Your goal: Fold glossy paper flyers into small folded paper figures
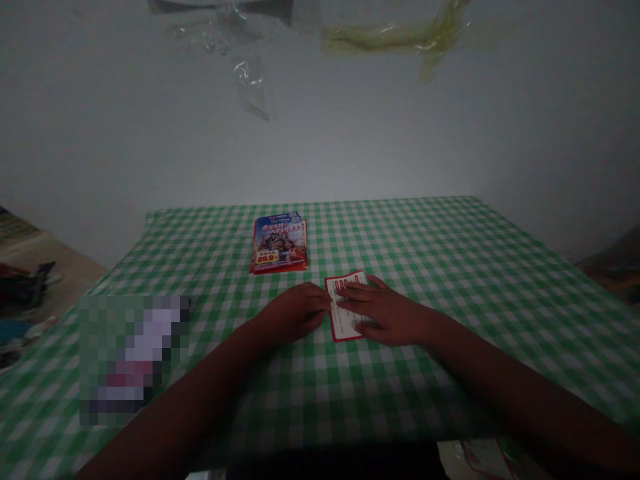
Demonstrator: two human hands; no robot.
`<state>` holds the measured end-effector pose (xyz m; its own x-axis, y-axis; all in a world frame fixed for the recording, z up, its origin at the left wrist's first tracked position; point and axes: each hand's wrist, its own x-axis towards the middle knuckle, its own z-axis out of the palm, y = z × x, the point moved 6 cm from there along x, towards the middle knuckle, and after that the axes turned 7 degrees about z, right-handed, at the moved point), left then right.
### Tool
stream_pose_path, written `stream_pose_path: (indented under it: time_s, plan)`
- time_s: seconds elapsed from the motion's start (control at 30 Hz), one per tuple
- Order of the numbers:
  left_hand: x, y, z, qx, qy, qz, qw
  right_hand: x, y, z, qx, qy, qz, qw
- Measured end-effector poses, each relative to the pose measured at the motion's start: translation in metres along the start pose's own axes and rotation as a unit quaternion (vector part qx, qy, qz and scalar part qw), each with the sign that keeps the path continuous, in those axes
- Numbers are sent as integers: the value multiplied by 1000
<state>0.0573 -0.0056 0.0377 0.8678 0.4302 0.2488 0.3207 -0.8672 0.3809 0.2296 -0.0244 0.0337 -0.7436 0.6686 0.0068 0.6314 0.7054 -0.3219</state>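
Nearest to me, both bare forearms reach in from the near edge of the bench [450, 267], which is covered in green-and-white checked cloth. Between them, in the middle of the bench, lies a white card [345, 327] with a red border, flat on the cloth. Its long axis runs near to far, leaning only slightly. My right hand [387, 315] is the nearer to it and lies across its right side, with the right fingers [353, 291] stretched out flat on top, slightly apart and not clamped. My left hand [295, 312] sits just left of the card, curled, with the left fingers [320, 303] together at its left edge; I cannot tell whether they grip it. Red marks run along the card's far end, and its small print is too dark to read.

Left of my arms is a pixelated patch [133, 360] that I cannot make out. Farther on lies a stack of glossy leaflets [279, 244] with a yellow price tag. Beyond the bench rises a pale wall [320, 133], with clear plastic film [250, 87] hanging high on it.
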Motion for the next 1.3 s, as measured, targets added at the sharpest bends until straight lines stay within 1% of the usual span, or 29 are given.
stream_pose_path:
  time_s: [0.23, 0.33, 0.6, 0.8, 1.0, 1.2, 1.3]
  plan:
    - [0, -8, -2, 13, 41, -27, 999, 0, 2, 3, 0, -9, -4, 1000]
    - [0, -9, -1, 18, 36, -34, 999, 0, 3, 4, 6, -3, -7, 1000]
    - [1, -6, -4, 18, 44, -35, 998, 0, 3, 6, 11, 8, -11, 1000]
    - [3, -5, -4, 4, 25, -38, 999, 0, 1, 4, 12, 7, -7, 1000]
    - [1, -8, -3, 8, 26, -43, 999, 1, 1, 4, 27, 5, -12, 1000]
    - [2, -6, -4, 4, 21, -53, 998, 1, 1, 5, 13, 0, -7, 1000]
    - [2, -7, -4, 4, 22, -45, 999, 1, 1, 4, 17, 0, -6, 1000]
